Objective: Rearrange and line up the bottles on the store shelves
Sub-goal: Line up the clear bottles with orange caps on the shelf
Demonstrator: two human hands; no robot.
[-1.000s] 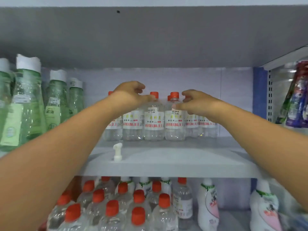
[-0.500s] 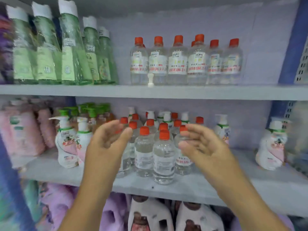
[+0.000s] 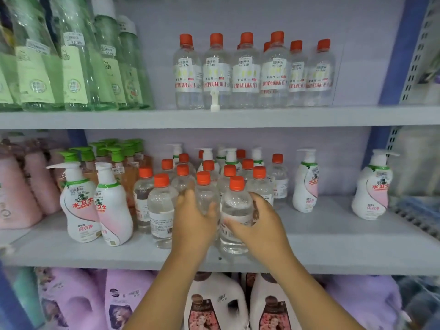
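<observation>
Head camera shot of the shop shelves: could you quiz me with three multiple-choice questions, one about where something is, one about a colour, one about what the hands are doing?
1. Where does the loose white pump head stand?
A. On the upper shelf, in front of the clear bottles
B. On the middle shelf, beside the hands
C. On the bottom shelf

2. What colour are the caps of the clear bottles on the middle shelf?
A. Green
B. Orange-red
C. White

3. What are the hands doing?
A. Both hang empty
B. Left hand and right hand each wrap a clear bottle
C. Both lift one pink pump bottle

Answers: 1 A, it stands at the upper shelf's front edge. 2 B, every cap in that cluster, like the front one, is orange-red. 3 B, fingers curl round the two front bottles.
</observation>
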